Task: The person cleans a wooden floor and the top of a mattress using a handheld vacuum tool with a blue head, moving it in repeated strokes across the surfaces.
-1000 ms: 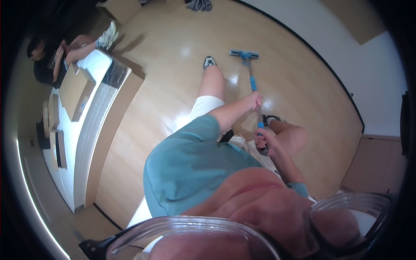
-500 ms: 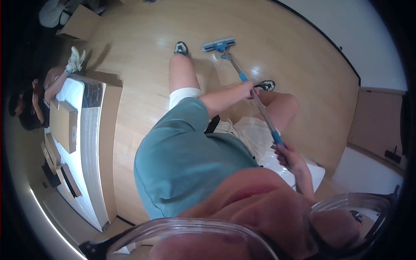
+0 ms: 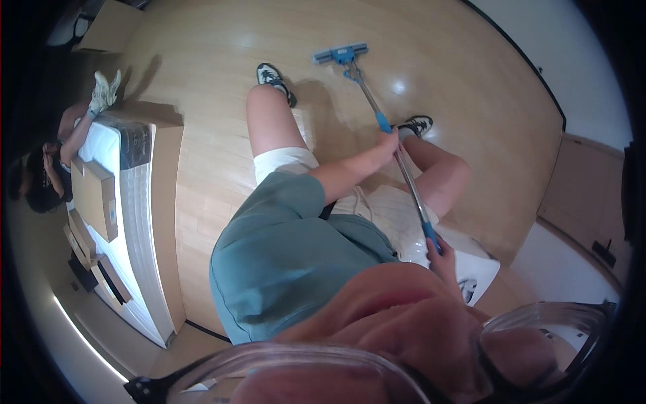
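Since a moment ago the blue flat mop head (image 3: 340,53) has slid further out across the pale wooden floor (image 3: 444,60), and the view has swung a little. Left hand (image 3: 388,141) wraps shut around the long silver mop pole (image 3: 404,172) near its blue collar; right hand (image 3: 441,257) grips the blue upper end, fingers curled tight. Both sneakered feet flank the pole. To the left stands a white-topped bed (image 3: 138,222) with flat cardboard boxes (image 3: 94,195), another person (image 3: 47,175) lying beside it. Open floor stretches ahead to the dark skirting along the white wall (image 3: 572,54).
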Demonstrator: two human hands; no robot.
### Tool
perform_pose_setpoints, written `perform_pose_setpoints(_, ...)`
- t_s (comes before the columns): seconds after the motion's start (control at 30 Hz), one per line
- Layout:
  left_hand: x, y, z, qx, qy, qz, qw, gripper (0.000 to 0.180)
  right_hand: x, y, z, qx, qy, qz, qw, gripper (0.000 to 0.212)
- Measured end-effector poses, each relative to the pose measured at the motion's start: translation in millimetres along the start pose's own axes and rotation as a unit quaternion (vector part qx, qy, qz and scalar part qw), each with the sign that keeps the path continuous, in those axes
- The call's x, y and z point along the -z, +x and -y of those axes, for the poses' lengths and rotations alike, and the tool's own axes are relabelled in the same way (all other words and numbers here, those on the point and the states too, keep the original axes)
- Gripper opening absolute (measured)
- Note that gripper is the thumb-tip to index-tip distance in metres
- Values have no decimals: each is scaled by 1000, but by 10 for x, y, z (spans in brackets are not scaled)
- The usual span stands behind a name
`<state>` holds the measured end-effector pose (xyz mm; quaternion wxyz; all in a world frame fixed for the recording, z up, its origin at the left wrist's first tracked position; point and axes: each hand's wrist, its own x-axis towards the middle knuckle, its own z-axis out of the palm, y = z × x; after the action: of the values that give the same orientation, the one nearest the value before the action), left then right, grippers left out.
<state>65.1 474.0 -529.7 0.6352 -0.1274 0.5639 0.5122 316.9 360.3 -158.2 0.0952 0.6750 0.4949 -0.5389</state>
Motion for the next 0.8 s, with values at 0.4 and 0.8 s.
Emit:
perform_pose_setpoints(0.4,1250,-365,-2922,-172,70,-180,966,21,-2255,1704,2743,50,269,354,894,22)
perform_pose_setpoints(0.8,619,-1474,-789,-146,195,98,965,31,-1426,942,894,3,344,295,891,29)
